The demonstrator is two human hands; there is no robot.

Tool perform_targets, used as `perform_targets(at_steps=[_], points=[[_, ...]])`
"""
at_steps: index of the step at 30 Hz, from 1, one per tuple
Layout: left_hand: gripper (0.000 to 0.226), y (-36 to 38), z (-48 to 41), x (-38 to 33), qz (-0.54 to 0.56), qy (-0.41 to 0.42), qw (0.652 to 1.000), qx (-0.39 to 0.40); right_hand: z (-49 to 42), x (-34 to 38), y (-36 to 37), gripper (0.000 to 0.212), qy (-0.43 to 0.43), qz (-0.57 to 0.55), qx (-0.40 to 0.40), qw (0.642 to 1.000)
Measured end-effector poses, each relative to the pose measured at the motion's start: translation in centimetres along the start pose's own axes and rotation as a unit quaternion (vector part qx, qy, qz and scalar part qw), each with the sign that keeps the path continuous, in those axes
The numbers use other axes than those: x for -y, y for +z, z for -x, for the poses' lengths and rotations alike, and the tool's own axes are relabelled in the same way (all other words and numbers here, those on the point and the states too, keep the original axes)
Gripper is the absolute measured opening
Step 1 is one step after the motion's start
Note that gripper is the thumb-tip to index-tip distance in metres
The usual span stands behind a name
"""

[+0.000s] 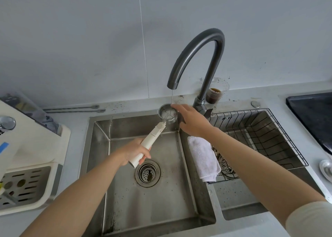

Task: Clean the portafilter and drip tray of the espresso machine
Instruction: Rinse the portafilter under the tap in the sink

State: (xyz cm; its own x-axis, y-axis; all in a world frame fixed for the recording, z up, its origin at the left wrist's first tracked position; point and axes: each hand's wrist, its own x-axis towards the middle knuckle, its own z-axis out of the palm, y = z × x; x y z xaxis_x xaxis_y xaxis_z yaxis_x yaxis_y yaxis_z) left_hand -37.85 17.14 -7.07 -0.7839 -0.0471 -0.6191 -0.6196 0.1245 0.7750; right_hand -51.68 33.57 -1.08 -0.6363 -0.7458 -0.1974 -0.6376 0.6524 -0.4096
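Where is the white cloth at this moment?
In the head view, right of centre: the cloth drapes over the sink divider, against the wire basket.

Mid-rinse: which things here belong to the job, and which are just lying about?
Job: cream-handled steel portafilter, left hand gripping it, right hand at its rim; dark grey gooseneck tap; steel sink; white cloth; cream slotted drip tray.
Lying about: clear plastic coffee cup; black wire basket; black cooktop.

The portafilter (154,135) is showing a matt plastic handle and a shiny metal basket, the brushed steel sink (170,209) is looking dull and speckled, the faucet (197,46) is gleaming in dark satin metal, and the cloth (203,157) is looking nubbly.
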Motion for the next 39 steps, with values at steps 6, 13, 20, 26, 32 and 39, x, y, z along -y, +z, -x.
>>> perform_targets(at_steps=[6, 13, 20, 26, 32, 39], points=[[0.022, 0.6, -0.2, 0.4, -0.002, -0.006, 1.000, 0.011, -0.6, 0.2, 1.0, 0.050, 0.002, 0.200, 0.001, 0.980], [0.022, 0.8, -0.2, 0.7, -0.015, -0.003, 1.000, 0.002, -0.7, 1.2, 0.5, 0.055, -0.008, 0.166, 0.071, 0.983], [0.022, 0.6, 0.0, 0.8, -0.014, 0.002, 1.000, -0.002, -1.2, 0.6, -0.2, 0.051, -0.032, 0.173, 0.035, 0.984], [0.022, 0.6, -0.1, 0.6, -0.022, 0.006, 1.000, -0.009, -1.1, 1.0, -0.4, 0.051, -0.039, 0.137, 0.078, 0.987], [0.022, 0.5, -0.2, 0.7, -0.031, 0.005, 0.999, -0.018, -1.3, 1.2, -0.9, 0.054, -0.009, -0.018, 0.055, 0.998], [0.025, 1.2, -1.0, -0.4, -0.019, 0.014, 1.000, 0.001, -0.4, 0.9, -0.5, 0.083, -0.012, 0.120, 0.083, 0.989]])
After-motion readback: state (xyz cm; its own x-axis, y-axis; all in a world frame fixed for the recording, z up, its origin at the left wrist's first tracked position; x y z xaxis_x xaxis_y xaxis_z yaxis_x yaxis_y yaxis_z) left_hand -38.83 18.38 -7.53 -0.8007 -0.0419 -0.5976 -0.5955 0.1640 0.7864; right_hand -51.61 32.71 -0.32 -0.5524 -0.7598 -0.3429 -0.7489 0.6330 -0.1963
